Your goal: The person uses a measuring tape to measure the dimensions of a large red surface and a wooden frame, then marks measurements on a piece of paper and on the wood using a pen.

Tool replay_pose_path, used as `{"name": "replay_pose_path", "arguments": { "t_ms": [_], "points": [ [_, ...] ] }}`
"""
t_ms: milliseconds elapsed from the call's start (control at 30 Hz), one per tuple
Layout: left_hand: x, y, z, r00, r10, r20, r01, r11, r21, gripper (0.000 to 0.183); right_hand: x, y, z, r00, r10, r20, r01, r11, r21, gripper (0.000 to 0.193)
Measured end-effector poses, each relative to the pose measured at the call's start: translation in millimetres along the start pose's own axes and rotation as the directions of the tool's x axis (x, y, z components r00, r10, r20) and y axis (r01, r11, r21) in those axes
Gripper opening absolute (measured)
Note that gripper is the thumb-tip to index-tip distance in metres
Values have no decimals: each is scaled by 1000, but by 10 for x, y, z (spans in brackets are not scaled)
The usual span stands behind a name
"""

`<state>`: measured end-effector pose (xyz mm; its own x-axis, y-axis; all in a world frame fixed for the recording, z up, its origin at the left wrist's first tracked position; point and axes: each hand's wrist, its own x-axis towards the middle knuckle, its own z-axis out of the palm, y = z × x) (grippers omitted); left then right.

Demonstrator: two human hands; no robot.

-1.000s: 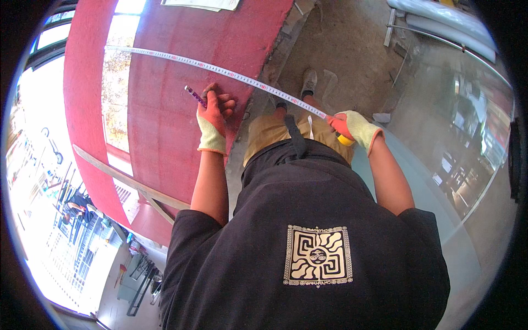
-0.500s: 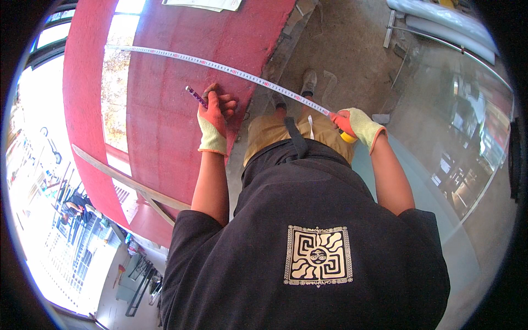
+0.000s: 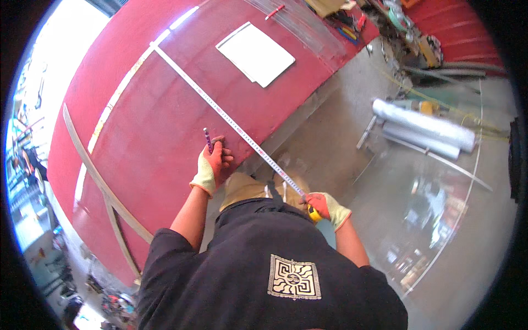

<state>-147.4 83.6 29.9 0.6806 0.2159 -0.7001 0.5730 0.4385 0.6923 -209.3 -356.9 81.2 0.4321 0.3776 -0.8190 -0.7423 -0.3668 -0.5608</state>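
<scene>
My right hand (image 3: 330, 209), in a red-and-cream work glove, is closed around a yellow-and-black tape measure (image 3: 314, 213). Its white blade (image 3: 240, 131) runs out straight across the red table (image 3: 159, 137) toward the far left. The blade's far end lies by a narrow, shiny, pale strip (image 3: 117, 94) on the table. A dark purple pen (image 3: 207, 136) points up from the fingers of my left hand (image 3: 212, 165), gloved the same way. That hand is over the table's near edge, left of the blade.
White papers (image 3: 257, 55) and a red pen (image 3: 275, 11) lie farther along the table. A wooden T-square (image 3: 102, 181) rests at its left. Wrapped rolls (image 3: 423, 125) and a large clear glass sheet (image 3: 423, 214) are at the right. Hand tools (image 3: 349, 34) sit at the far corner.
The view has swung round, bringing the papers and far table end into sight. Both hands keep their holds, and the tape blade stays extended, now slanting more steeply across the picture.
</scene>
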Motion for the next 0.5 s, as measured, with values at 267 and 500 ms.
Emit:
{"name": "replay_pose_path", "arguments": {
  "t_ms": [267,500],
  "points": [
    [-106,190,61,999,-48,8,48,997,-64,37,116,-717,-349,968,-79,240,-29,909,416,44],
    [-552,392,457,978,45,202,8,967,-255,45,430,-1198,-866,960,-193,202,101,914,394,54]
  ]
}}
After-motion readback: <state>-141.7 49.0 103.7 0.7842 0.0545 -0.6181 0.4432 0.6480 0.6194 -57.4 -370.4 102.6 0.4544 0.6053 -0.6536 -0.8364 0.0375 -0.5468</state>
